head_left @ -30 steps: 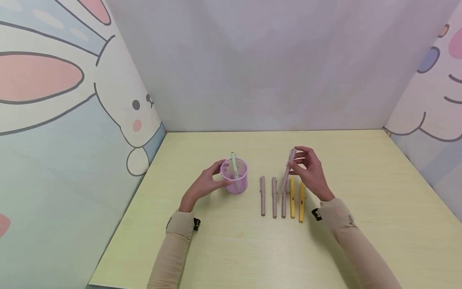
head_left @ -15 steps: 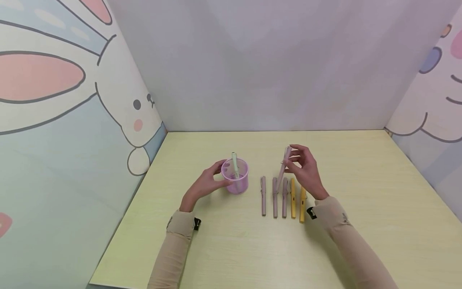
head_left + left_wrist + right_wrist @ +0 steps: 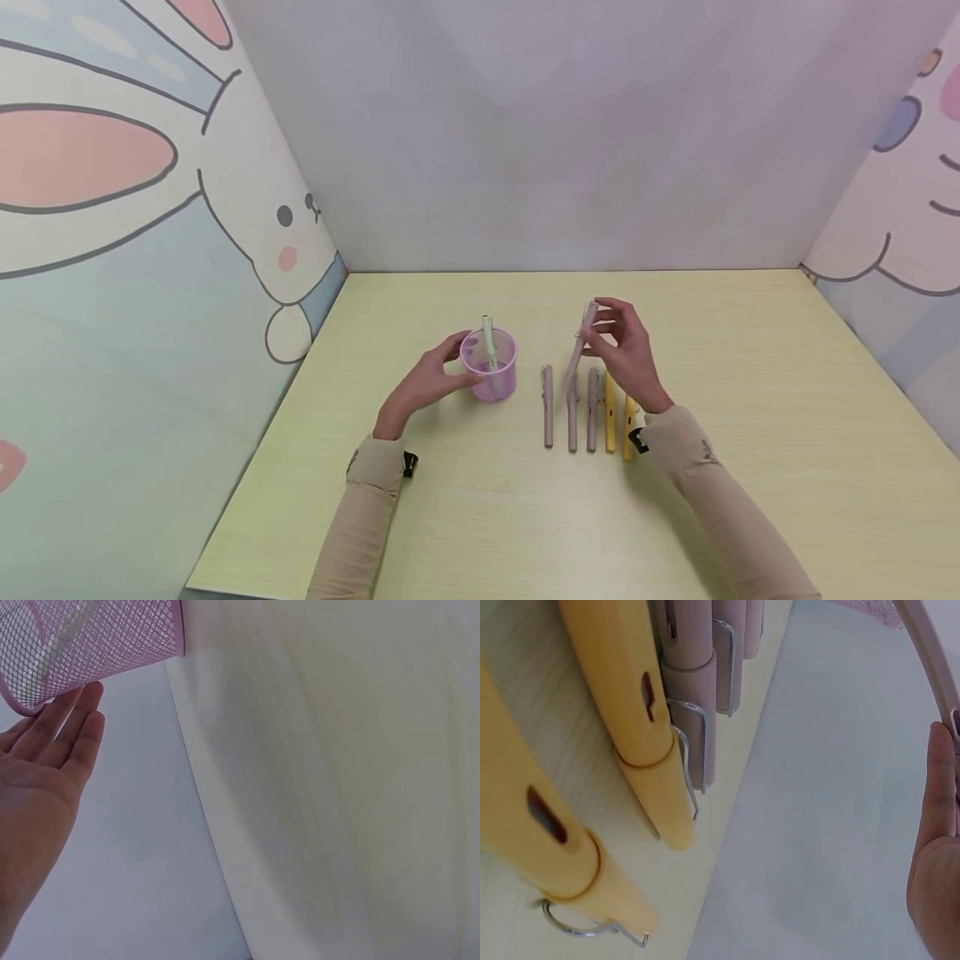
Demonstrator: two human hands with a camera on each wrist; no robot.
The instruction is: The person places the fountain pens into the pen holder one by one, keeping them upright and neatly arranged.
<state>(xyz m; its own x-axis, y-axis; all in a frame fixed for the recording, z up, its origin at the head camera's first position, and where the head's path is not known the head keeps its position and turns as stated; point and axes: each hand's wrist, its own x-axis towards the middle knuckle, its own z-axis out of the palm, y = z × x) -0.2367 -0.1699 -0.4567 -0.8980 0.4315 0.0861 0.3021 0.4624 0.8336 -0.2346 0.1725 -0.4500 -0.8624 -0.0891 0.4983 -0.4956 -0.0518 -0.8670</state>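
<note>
Pen [image 3: 577, 354] in right hand [image 3: 627, 356], nearer cup [image 3: 506, 385]

It looks like a small table booth: a pale wood-grain tabletop [image 3: 487, 517] enclosed by a plain grey backdrop [image 3: 510, 133] and two side panels [image 3: 90, 392] with cartoon drawings [image 3: 255, 175]. The wider room is hidden.

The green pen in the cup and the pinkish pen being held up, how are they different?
Colour: the green pen is pale green, but the held pen is dusty pink.
Place: the green pen leans inside the mesh cup, but the held pen is outside it.
Holding: the right hand grips the held pen, while no hand grips the green pen.
Both are slim and tilted.
</note>
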